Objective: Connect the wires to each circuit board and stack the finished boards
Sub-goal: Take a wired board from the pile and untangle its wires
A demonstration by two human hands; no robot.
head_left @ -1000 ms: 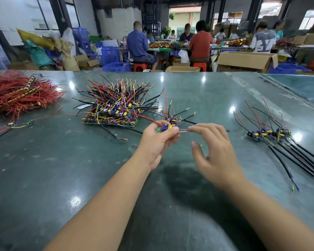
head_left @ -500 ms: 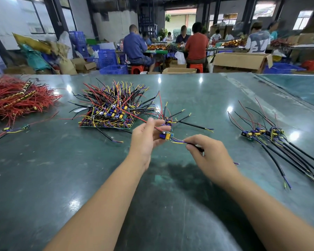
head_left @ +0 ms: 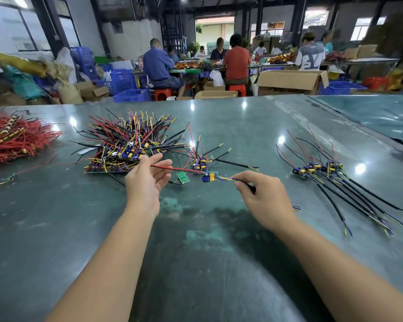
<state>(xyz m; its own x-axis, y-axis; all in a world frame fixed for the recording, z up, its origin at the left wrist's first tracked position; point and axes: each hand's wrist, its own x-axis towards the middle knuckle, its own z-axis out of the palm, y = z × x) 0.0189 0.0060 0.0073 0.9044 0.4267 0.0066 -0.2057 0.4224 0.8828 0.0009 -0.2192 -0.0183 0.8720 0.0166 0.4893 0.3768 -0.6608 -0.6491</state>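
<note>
The circuit board [head_left: 209, 177] I hold is small and green, carrying blue and yellow components, suspended above the table between its red wire [head_left: 176, 168] and its yellow-purple lead [head_left: 228, 179]. A second green board [head_left: 183, 178] hangs just beside it, tilted.
</note>
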